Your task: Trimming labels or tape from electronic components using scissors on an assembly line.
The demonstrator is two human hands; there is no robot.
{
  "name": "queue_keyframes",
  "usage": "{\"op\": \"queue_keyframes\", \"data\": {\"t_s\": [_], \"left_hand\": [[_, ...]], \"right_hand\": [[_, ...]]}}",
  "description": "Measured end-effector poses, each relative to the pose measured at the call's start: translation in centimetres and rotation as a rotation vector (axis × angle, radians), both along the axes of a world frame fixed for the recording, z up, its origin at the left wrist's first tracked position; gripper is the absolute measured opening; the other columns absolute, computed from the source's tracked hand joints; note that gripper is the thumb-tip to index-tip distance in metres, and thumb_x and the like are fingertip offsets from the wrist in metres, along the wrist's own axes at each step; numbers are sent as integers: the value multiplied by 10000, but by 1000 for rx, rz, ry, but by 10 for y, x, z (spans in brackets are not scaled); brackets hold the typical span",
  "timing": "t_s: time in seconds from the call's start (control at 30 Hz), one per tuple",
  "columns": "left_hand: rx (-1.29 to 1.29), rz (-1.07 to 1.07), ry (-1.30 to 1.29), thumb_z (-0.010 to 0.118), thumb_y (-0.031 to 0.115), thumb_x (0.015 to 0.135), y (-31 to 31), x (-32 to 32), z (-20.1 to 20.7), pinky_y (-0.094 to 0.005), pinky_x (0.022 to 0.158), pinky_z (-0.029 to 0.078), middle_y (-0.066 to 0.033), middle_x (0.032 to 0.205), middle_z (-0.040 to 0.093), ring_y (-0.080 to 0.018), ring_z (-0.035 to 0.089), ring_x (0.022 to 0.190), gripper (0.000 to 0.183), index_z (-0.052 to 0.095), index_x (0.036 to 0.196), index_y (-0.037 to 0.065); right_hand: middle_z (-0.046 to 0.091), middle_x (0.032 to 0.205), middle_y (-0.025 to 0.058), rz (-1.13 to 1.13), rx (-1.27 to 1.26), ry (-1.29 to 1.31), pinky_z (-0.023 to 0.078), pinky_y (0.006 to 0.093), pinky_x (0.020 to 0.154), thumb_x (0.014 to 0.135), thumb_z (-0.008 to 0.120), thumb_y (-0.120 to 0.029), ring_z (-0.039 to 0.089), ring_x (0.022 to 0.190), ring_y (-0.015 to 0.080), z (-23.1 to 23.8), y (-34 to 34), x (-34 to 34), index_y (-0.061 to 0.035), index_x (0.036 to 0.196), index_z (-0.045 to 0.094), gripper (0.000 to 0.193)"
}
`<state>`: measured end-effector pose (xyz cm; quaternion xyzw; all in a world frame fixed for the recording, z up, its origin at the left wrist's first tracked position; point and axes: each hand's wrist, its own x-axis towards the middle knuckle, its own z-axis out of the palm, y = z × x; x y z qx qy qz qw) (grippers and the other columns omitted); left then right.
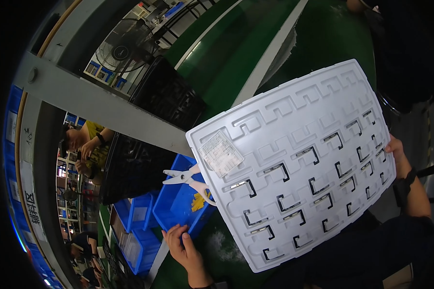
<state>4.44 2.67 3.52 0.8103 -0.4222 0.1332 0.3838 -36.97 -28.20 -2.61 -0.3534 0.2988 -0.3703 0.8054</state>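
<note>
My right hand (pixel 395 150) grips the right edge of a white moulded plastic tray (pixel 294 113), tilted up over the bench. Several thin black angled parts (pixel 318 185) sit in its recesses, while the recesses along its far edge hold none. Near the tray's left edge lies a small square translucent piece with a grid-like pattern (pixel 221 154). My left hand (pixel 182 248) is away from the tray's lower left side, fingers apart and partly curled, holding nothing. Beyond it, scissors with pale handles (pixel 182 177) lie over a blue bin, partly hidden by the tray.
Blue bins (pixel 165 212) stand at left, one with a yellow item (pixel 197 202) inside. Black trays (pixel 166 96) lean by a grey metal frame (pixel 101 103). A green work surface (pixel 222 53) stretches away. A fan (pixel 123 48) and other people (pixel 89 144) are farther off.
</note>
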Motion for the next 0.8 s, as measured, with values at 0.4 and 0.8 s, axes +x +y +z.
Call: {"op": "queue_keyframes", "data": {"t_s": [0.4, 0.8], "left_hand": [[7, 3, 2, 493, 150, 797, 3, 3, 1, -487, 1022, 185, -86, 830, 580, -247, 522, 902, 162, 585, 811, 18], [0, -9, -10, 494, 130, 794, 1, 5, 4, -477, 1019, 194, -78, 840, 582, -242, 524, 912, 140, 591, 815, 32]], "right_hand": [[567, 1037, 258, 21, 18, -45, 524, 397, 745, 484, 556, -99, 626, 829, 340, 8, 3, 3, 100, 1214, 364, 781], [561, 1046, 259, 59, 16, -87, 524, 411, 744, 517, 528, -103, 623, 842, 338, 13, 7, 5, 100, 1206, 368, 736]]}}
